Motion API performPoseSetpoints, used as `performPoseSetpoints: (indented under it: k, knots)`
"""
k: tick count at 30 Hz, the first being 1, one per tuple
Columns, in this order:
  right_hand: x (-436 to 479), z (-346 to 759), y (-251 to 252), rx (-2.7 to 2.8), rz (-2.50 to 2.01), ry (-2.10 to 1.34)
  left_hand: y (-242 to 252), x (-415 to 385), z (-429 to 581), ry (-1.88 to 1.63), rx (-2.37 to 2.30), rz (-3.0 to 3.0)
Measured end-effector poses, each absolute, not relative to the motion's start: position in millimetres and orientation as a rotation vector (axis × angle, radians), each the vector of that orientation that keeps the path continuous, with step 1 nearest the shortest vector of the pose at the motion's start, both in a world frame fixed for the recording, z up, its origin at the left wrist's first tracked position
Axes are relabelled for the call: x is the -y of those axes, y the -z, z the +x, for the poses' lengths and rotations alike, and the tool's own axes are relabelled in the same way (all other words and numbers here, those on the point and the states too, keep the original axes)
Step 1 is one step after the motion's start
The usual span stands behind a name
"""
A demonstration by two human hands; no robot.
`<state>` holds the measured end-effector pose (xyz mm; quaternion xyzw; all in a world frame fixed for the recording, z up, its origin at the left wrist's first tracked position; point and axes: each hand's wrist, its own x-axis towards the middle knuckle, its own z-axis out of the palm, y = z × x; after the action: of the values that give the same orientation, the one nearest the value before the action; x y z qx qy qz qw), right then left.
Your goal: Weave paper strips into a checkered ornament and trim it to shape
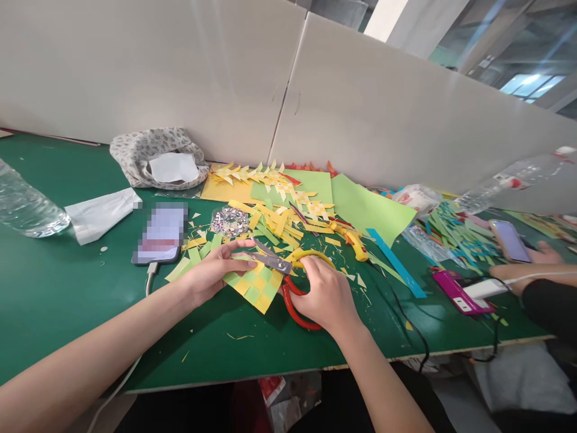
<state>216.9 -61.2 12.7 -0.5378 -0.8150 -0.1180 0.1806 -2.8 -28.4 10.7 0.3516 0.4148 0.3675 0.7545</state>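
My left hand [211, 270] pinches a small woven mat of yellow and green paper strips [255, 287] and holds it just above the green table [67, 282]. My right hand [327, 294] grips scissors [288, 270] with one yellow and one red handle loop. The grey blades point left across the mat's top edge. More woven pieces and loose yellow and green strips [279, 216] lie just behind the hands.
A phone [160, 237] on a cable lies left of the hands, with a folded tissue [101, 213], a water bottle [24, 207] and a cloth pouch [155, 156] beyond. A glue gun [354, 240] and green paper sheets [367, 207] sit right. Another person's hand [536, 264] with phones is far right.
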Motion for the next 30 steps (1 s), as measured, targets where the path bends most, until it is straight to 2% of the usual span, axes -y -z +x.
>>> performPoseSetpoints:
  k: [30]
  knots:
    - [61.2, 217.3, -15.6, 2.335, -1.484, 0.412, -13.4, 26.8, -6.7, -0.835, -0.922, 0.924]
